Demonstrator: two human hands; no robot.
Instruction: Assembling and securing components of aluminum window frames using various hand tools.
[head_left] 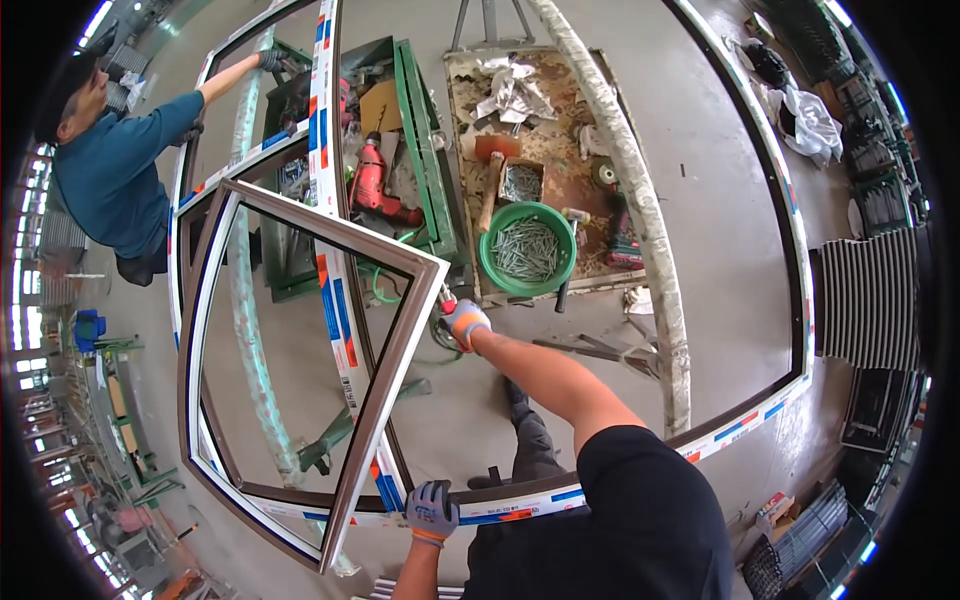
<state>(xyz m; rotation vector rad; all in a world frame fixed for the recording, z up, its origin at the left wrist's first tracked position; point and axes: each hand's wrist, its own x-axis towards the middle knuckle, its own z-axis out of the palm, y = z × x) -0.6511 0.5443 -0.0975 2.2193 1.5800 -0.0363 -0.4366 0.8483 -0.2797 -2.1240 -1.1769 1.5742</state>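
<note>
Where sash [300, 370] overlaps, frame [330, 120] partly hidden

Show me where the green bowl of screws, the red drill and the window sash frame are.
green bowl [490, 268], head view, on its left rim.
red drill [371, 172], head view, on its body.
window sash frame [388, 355], head view, on its right brown bar.

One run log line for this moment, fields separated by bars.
left hand: grips outer frame | right hand: at sash corner | co-worker: holds frame
</note>
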